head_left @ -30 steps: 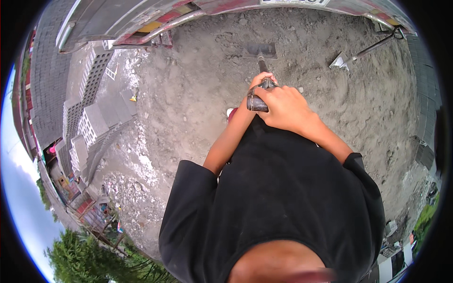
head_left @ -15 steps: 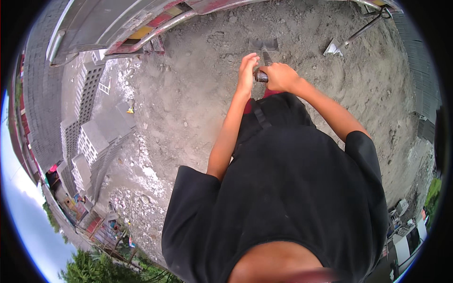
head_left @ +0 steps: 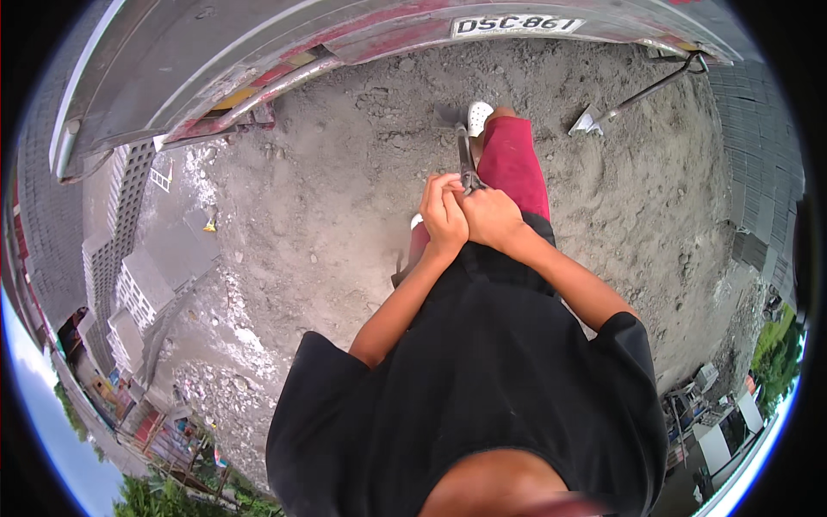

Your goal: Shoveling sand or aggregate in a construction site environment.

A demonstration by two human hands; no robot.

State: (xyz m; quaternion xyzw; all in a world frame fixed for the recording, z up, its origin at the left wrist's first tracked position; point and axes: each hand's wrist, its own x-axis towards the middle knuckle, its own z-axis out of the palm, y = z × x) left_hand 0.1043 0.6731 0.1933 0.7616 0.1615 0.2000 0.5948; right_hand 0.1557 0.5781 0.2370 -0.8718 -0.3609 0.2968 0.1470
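Shovel [head_left: 465, 148] | grip: right hand [head_left: 494, 217] clasping it, left hand [head_left: 445, 214] can't tell | grey gritty dirt [head_left: 332, 185] | vehicle [head_left: 379, 39], blocks [head_left: 142, 293] around

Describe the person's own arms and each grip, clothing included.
Loose, plain black short sleeves cover the upper arms, leaving the forearms bare. The left grip and right grip are ungloved human hands; no watch or wristband shows on either wrist.
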